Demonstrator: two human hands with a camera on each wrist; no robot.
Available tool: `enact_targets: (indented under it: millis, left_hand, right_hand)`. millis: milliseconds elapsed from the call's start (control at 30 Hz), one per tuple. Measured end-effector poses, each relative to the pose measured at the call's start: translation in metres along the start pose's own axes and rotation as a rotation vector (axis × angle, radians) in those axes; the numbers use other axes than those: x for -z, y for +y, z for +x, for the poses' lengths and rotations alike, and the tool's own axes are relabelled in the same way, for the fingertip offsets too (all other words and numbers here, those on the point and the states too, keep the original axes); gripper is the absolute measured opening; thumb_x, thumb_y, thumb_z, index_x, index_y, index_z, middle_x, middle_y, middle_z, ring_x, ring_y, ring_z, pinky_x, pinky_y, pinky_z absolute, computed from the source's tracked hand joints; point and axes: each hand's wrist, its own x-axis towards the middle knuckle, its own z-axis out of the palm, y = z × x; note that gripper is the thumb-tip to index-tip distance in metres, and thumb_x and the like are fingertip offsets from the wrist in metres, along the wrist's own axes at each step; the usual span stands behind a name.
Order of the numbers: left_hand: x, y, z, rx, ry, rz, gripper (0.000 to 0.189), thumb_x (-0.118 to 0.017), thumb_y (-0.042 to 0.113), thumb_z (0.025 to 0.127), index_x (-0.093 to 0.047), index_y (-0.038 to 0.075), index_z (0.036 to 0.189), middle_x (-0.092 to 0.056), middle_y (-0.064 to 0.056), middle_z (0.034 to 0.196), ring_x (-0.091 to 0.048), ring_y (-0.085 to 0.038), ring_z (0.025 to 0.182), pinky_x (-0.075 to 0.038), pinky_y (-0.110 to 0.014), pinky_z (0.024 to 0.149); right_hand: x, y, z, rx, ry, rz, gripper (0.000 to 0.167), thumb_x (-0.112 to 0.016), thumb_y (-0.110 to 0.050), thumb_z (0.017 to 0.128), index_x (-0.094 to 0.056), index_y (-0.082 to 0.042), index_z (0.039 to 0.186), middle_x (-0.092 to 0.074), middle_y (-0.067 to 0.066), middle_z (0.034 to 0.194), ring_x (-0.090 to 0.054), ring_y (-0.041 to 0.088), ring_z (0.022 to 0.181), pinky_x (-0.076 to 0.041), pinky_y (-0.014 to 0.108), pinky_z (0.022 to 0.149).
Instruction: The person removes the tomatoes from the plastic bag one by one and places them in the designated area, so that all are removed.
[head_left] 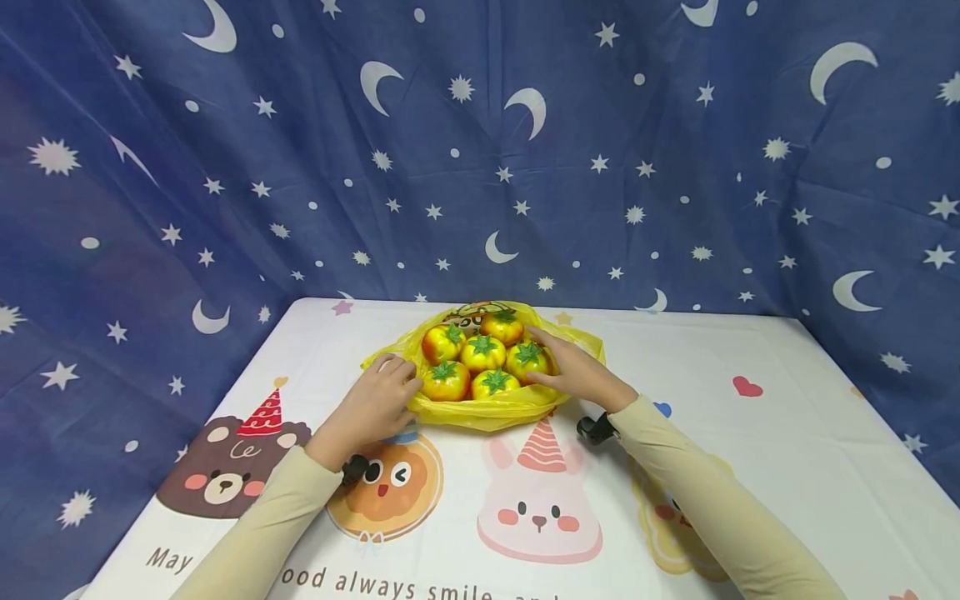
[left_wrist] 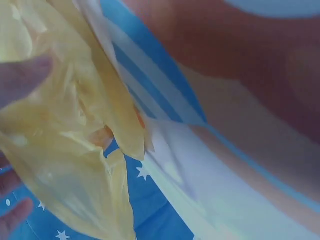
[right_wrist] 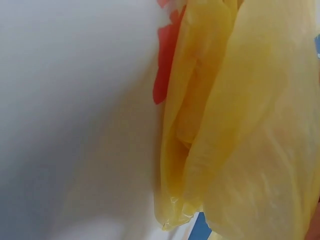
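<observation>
Several yellow-orange tomatoes point(head_left: 483, 353) with green leafy tops sit bunched in a yellow plastic bag point(head_left: 491, 414), its mouth spread wide around them. At the bag's left rim is my left hand point(head_left: 378, 396), fingers curled over the plastic. The left wrist view shows its thumb point(left_wrist: 27, 80) on one side of the bag film and fingertips point(left_wrist: 15, 217) on the other. My right hand point(head_left: 573, 371) reaches over the right rim, thumb and fingers around the rightmost tomato point(head_left: 528, 357). In the right wrist view the bag wall point(right_wrist: 250, 120) hides most of that hand.
A white tablecloth point(head_left: 750, 467) printed with cartoon animals and lettering covers the table. Behind it hangs a dark blue curtain point(head_left: 465, 167) with moons and stars. Black wrist cameras, one point(head_left: 596, 428) at the right and one point(head_left: 355, 469) at the left, stick out near the sleeves.
</observation>
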Motion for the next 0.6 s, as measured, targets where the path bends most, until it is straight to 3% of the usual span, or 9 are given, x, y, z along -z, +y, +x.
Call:
enact_targets:
  millis: [133, 300, 467, 600]
  left_hand:
    - [0.0024, -0.0009, -0.0003, 0.073, 0.002, 0.017, 0.029, -0.077, 0.024, 0.065, -0.061, 0.009, 0.084, -0.054, -0.008, 0.088, -0.054, -0.027, 0.09, -0.042, -0.045, 0.096]
    - [0.003, 0.0008, 0.0001, 0.116, -0.015, 0.034, 0.031, -0.075, 0.024, 0.066, -0.061, 0.008, 0.088, -0.055, -0.009, 0.09, -0.054, -0.028, 0.092, -0.041, -0.046, 0.097]
    - [0.0016, 0.0027, -0.0009, 0.137, -0.035, 0.017, 0.033, -0.074, 0.024, 0.066, -0.06, 0.007, 0.09, -0.055, -0.008, 0.088, -0.054, -0.028, 0.091, -0.04, -0.046, 0.096]
    - [0.0002, 0.0032, -0.0017, 0.115, -0.037, -0.003, 0.032, -0.074, 0.023, 0.065, -0.059, 0.008, 0.09, -0.056, -0.007, 0.087, -0.054, -0.027, 0.09, -0.041, -0.046, 0.096]
  right_hand:
    - [0.0004, 0.0006, 0.0002, 0.017, 0.003, -0.016, 0.078, -0.065, -0.035, 0.086, -0.026, -0.007, 0.147, -0.039, 0.016, 0.147, -0.04, 0.035, 0.134, -0.034, 0.05, 0.108]
    - [-0.0015, 0.0033, 0.0022, 0.025, 0.012, -0.011, 0.079, -0.068, -0.033, 0.084, -0.029, -0.005, 0.146, -0.04, 0.016, 0.146, -0.039, 0.035, 0.134, -0.033, 0.049, 0.109]
    - [-0.0028, 0.0059, 0.0035, 0.005, 0.018, 0.024, 0.079, -0.073, -0.029, 0.08, -0.034, -0.002, 0.143, -0.043, 0.018, 0.143, -0.042, 0.036, 0.131, -0.035, 0.05, 0.107]
    - [-0.0025, 0.0063, 0.0029, -0.028, 0.026, 0.061, 0.078, -0.075, -0.027, 0.077, -0.038, 0.0, 0.141, -0.047, 0.019, 0.14, -0.047, 0.036, 0.127, -0.037, 0.05, 0.106]
